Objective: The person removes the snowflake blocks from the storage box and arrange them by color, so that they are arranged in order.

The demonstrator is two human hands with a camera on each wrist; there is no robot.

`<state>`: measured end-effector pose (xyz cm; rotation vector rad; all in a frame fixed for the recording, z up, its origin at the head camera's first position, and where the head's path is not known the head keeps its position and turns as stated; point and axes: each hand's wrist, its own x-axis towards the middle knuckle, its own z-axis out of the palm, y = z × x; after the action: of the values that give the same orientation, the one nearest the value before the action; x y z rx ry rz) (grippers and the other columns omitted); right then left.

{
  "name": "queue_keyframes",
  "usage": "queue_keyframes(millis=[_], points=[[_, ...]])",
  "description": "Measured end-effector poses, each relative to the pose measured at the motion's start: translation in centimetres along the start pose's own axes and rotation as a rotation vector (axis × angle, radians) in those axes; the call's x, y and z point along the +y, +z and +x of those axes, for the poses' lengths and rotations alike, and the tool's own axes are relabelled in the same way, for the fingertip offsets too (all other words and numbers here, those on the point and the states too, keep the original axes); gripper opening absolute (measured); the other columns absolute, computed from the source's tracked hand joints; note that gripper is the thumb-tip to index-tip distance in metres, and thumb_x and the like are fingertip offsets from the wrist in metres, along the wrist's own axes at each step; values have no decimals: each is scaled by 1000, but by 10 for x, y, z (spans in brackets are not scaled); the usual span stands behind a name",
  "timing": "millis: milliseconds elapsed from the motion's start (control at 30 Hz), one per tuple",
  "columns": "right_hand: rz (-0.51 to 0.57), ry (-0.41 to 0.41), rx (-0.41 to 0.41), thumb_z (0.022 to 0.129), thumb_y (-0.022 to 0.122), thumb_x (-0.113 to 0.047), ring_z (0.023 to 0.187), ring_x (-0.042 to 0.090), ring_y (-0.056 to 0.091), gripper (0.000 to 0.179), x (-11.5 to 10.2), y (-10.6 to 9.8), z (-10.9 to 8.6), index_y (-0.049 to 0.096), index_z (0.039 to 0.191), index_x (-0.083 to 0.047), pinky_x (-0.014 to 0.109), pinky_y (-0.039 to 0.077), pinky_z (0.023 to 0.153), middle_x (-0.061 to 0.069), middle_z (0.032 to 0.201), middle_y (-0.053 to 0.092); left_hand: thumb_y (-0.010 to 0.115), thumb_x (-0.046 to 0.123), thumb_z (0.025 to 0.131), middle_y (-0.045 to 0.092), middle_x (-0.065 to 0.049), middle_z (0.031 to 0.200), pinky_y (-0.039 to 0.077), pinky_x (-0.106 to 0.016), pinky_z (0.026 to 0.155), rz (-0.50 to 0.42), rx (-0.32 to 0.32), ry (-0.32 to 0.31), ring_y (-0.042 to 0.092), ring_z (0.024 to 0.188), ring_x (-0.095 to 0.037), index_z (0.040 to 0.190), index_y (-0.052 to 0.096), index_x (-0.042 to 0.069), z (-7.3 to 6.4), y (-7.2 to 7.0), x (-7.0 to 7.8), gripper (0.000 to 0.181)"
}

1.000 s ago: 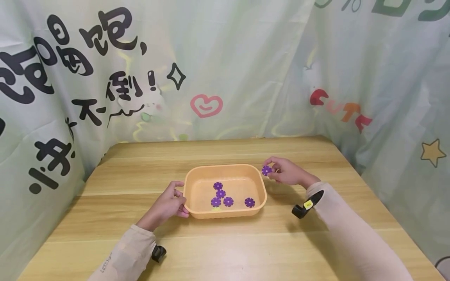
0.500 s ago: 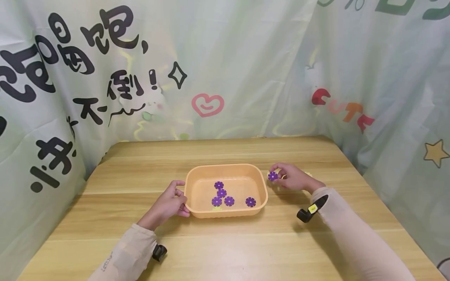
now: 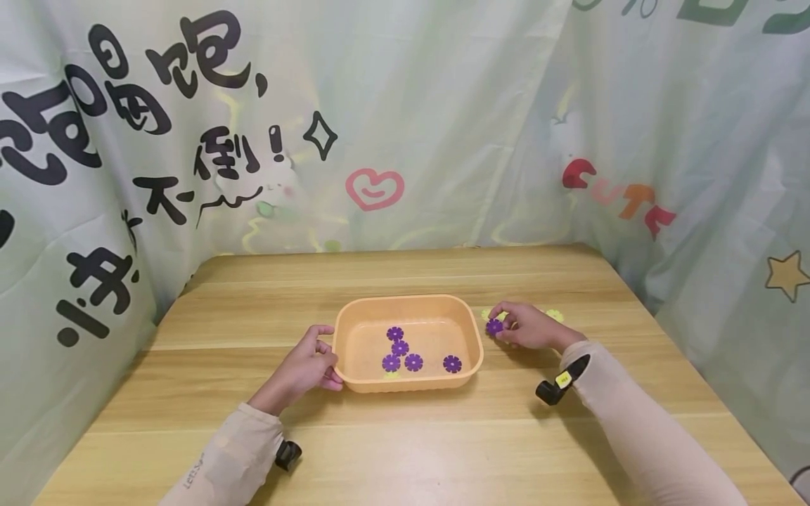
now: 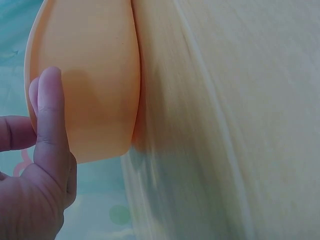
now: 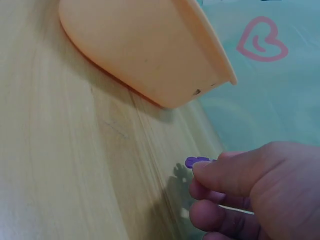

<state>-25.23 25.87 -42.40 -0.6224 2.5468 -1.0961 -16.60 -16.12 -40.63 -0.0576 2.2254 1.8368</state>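
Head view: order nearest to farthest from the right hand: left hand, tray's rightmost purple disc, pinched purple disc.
1. Pinched purple disc: in the right hand.
2. Rightmost purple disc inside the orange tray.
3. Left hand: at tray's left end.

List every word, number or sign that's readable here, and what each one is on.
"喝饱,": black, on the backdrop cloth.
"不" and "倒!": lower on that cloth; the black characters further left are too distorted or cut off to read surely.
"CUTE": coloured letters, right side of the cloth.
Green lettering, cloth's top right: cut off.
"Let's": small, on the left sleeve; the rest is unclear.
Yellow label at the right wrist: too small.
Orange tray: no readable text.
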Motion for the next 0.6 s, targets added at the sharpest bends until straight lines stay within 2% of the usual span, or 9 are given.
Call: queue_keyframes(millis=[367, 600], points=[[-138, -41, -2, 87, 69, -4, 62, 15, 58, 28, 11, 1, 1, 58, 113, -4, 28, 53, 53, 1, 75, 60, 46, -10, 90, 42, -19, 99, 61, -40, 60, 7, 5, -11, 62, 64, -27, 141, 28, 1, 1, 1, 0, 56], [-141, 4, -17, 88, 69, -7, 59, 15, 56, 26, 9, 1, 2, 58, 112, -7, 29, 51, 48, 4, 79, 59, 46, -10, 89, 42, -20, 100, 61, -40, 60, 13, 12, -19, 62, 65, -27, 140, 29, 1, 2, 0, -1, 55]])
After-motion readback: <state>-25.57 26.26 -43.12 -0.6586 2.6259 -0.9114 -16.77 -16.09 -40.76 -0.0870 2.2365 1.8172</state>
